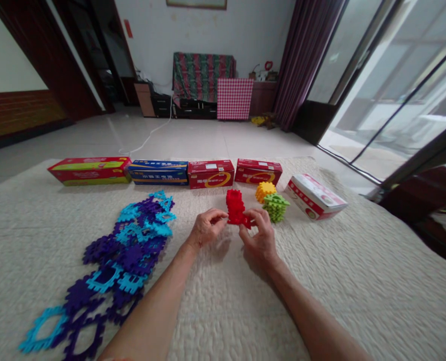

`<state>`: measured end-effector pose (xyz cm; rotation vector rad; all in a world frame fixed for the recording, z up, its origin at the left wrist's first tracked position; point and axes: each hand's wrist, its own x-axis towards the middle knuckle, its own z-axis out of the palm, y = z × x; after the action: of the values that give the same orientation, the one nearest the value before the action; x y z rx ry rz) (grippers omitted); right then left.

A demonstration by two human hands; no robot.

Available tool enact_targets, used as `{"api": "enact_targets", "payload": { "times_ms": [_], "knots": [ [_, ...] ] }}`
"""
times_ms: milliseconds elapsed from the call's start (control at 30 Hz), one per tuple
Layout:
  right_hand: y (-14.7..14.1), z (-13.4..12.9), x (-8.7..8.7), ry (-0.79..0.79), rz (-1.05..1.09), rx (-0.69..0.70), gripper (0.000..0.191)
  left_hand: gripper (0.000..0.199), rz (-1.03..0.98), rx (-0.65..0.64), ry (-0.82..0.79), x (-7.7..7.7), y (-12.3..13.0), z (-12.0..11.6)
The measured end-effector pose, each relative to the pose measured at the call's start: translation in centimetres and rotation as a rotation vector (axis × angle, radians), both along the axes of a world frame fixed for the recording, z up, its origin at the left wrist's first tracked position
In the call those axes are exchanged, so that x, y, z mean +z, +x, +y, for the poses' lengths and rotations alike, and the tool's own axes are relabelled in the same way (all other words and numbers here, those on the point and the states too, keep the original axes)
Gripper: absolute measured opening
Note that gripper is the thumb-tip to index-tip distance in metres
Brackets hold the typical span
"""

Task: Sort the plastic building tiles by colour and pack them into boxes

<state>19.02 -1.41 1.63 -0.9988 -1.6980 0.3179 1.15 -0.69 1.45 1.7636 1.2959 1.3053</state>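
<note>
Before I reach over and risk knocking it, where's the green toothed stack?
Right of centre in the head view, the green stack sits beside the right hand, nearer than the yellow stack.

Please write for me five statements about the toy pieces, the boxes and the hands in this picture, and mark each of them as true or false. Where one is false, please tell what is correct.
1. The right hand holds the red pieces. True.
2. The left hand rests on the purple and light-blue pieces. False: it is at the red pieces, and that heap lies farther left.
3. The yellow pieces are beside the green pieces. True.
4. The white-and-red box is at the left end of the row. False: it is at the right end.
5. The blue box is open. False: it looks closed.
</note>
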Motion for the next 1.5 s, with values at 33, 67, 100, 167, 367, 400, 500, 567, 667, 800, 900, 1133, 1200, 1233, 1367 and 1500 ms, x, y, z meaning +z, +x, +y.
{"api": "enact_targets", "payload": {
  "times_ms": [33,67,100,167,367,400,500,567,667,800,900,1133,1200,1233,1367,1500],
  "knots": [
    [0.2,0.1,-0.1,0.017,-0.035,-0.019,0.027,0.017,-0.016,0.099,-0.002,-0.3,-0.3,0.3],
    [0.3,0.3,-0.3,0.025,-0.078,-0.02,0.029,0.017,-0.04,0.194,-0.011,-0.7,-0.5,0.6],
    [0.4,0.4,-0.5,0.024,-0.128,-0.006,0.03,0.018,-0.07,0.269,-0.029,-1.0,-0.7,0.9],
    [0.5,0.5,-1.0,0.016,-0.237,0.027,0.032,0.021,-0.123,0.351,-0.069,-1.6,-1.0,1.4],
    [0.7,0.8,-1.4,0.05,-0.424,-0.007,0.032,0.023,-0.116,0.364,-0.068,-2.2,-1.0,1.8],
    [0.7,0.8,-1.4,0.057,-0.431,-0.008,0.032,0.023,-0.115,0.36,-0.067,-2.2,-1.0,1.8],
    [0.7,1.1,-1.4,0.064,-0.439,-0.01,0.031,0.023,-0.104,0.351,-0.066,-2.0,-0.9,1.7],
    [0.7,1.2,-1.5,0.062,-0.438,-0.021,0.031,0.022,-0.084,0.352,-0.065,-1.9,-0.9,1.7],
    [0.7,1.2,-1.6,0.079,-0.431,-0.046,0.032,0.021,-0.065,0.35,-0.061,-1.8,-0.7,1.6],
    [0.6,1.1,-1.5,0.134,-0.412,-0.032,0.028,0.021,-0.06,0.341,-0.057,-1.8,-0.6,1.6],
    [0.4,0.9,-1.3,0.158,-0.37,-0.001,0.021,0.021,-0.058,0.358,-0.046,-2.0,-0.6,1.8],
    [0.0,0.4,-1.3,0.203,-0.369,0.078,0.014,0.023,-0.07,0.365,-0.07,-2.0,-0.5,2.0],
    [0.0,0.4,-1.5,0.218,-0.368,0.102,0.014,0.023,-0.051,0.366,-0.07,-2.0,-0.5,2.0],
    [-0.1,0.4,-1.5,0.222,-0.372,0.114,0.014,0.023,-0.029,0.371,-0.057,-2.0,-0.5,2.0],
    [-0.2,0.2,-1.6,0.221,-0.42,0.124,0.014,0.025,0.164,0.441,0.038,-1.8,-0.9,1.7],
    [-0.4,0.1,-1.7,0.205,-0.461,0.104,0.014,0.031,0.362,0.555,0.104,-1.0,-2.2,1.0]
  ]
}}
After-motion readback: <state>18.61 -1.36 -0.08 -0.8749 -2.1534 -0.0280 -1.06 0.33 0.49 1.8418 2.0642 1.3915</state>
